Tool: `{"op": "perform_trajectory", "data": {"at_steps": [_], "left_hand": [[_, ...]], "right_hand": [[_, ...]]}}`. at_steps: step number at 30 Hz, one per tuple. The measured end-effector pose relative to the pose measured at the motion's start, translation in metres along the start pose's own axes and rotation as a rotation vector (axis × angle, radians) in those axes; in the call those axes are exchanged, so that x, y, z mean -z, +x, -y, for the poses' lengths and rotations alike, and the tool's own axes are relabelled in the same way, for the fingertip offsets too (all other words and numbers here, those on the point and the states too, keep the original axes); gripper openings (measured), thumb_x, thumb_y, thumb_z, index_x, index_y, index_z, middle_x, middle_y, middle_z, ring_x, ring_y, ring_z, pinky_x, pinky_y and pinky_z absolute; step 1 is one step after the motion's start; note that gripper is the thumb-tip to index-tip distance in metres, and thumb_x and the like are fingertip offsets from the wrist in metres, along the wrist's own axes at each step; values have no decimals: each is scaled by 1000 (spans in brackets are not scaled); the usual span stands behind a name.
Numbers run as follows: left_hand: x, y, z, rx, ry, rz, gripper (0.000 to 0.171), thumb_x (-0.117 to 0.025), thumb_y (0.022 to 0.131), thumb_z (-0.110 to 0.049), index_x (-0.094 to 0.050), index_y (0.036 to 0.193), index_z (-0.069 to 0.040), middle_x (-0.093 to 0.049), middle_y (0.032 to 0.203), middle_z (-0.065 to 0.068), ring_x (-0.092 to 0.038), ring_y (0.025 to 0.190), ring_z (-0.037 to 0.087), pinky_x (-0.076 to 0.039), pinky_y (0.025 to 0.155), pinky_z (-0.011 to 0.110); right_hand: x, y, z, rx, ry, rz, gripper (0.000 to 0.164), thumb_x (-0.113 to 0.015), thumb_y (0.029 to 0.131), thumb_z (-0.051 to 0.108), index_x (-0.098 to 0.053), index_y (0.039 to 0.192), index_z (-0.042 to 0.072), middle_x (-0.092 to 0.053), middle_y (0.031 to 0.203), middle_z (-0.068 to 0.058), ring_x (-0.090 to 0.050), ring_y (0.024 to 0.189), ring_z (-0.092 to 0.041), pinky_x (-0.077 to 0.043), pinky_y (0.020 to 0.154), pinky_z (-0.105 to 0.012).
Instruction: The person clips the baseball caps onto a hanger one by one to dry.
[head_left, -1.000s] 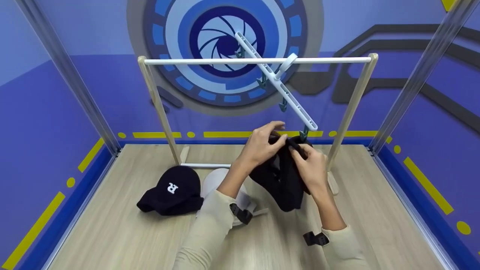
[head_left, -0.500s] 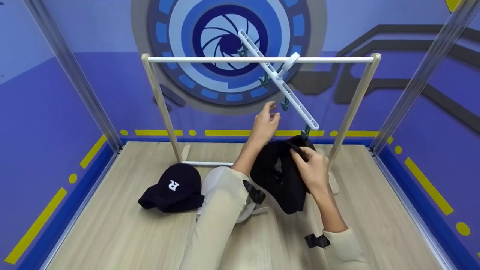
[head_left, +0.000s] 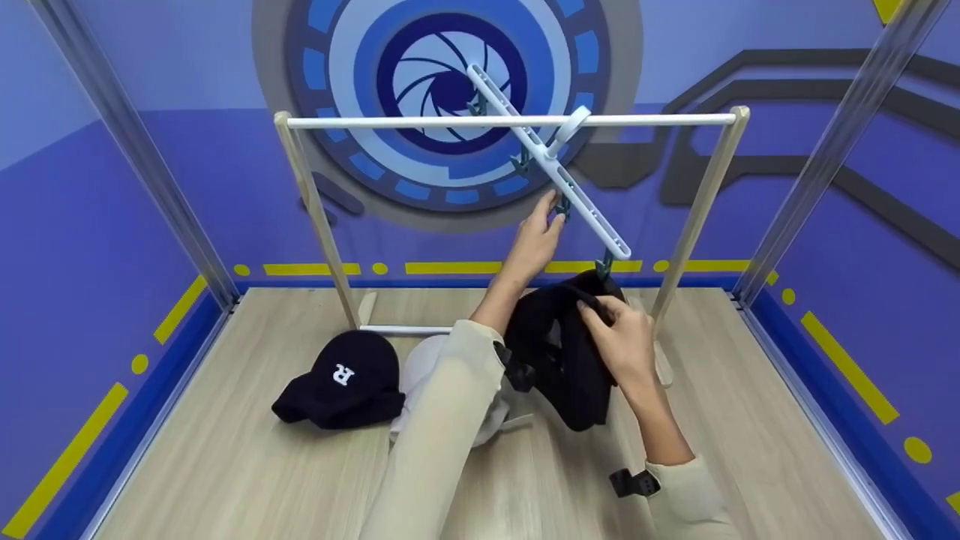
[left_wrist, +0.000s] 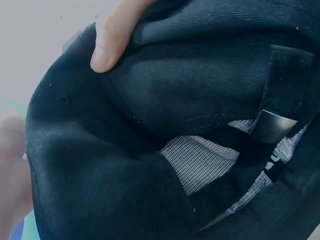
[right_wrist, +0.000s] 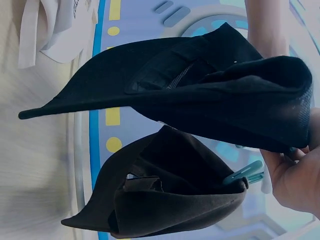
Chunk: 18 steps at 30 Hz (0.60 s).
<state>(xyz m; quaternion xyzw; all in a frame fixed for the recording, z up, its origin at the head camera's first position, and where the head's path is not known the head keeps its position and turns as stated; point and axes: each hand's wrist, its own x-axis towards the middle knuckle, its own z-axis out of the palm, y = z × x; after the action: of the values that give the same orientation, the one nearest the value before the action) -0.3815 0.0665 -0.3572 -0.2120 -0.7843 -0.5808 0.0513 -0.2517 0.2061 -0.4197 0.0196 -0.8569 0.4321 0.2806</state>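
Head view: your left hand (head_left: 534, 244) has reached the green clip (head_left: 564, 208) since half a second ago, though whether it pinches is unclear; your right hand (head_left: 630, 341) pinches the black cap (head_left: 589, 367) below the hanger (head_left: 540, 152)

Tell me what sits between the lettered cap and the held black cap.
A white cap, partly hidden by the left sleeve; the head view shows it.

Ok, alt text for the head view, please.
Right hand pinches a black baseball cap; left hand is at a green clip on a white hanger, whose front clip holds another cap. An R-marked black cap and white cap lie on the table.
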Motion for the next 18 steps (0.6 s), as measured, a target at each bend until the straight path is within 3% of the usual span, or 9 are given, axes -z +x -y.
{"op": "perform_trajectory", "data": {"at_steps": [9, 18], "left_hand": [[-4, 9, -7, -9, -45, -67, 48, -45, 109, -11, -35, 155, -1, -53, 146, 14, -50, 136, 24, -46, 108, 31], [-7, 5, -5, -16, -222, -18, 41, -48, 108, -9, -45, 147, 3, -53, 140, 20, -60, 125, 28, -55, 97, 33]], "right_hand": [[-1, 0, 1, -1, 15, -4, 19, -77, 92, 25, -80, 99, 8, -77, 88, -7, -70, 74, -22, -51, 66, -26], [-3, 0, 0, 20, 33, -6, 15, -76, 93, 22, -79, 95, 7, -77, 85, -6, -69, 73, -21, -49, 66, -23]]}}
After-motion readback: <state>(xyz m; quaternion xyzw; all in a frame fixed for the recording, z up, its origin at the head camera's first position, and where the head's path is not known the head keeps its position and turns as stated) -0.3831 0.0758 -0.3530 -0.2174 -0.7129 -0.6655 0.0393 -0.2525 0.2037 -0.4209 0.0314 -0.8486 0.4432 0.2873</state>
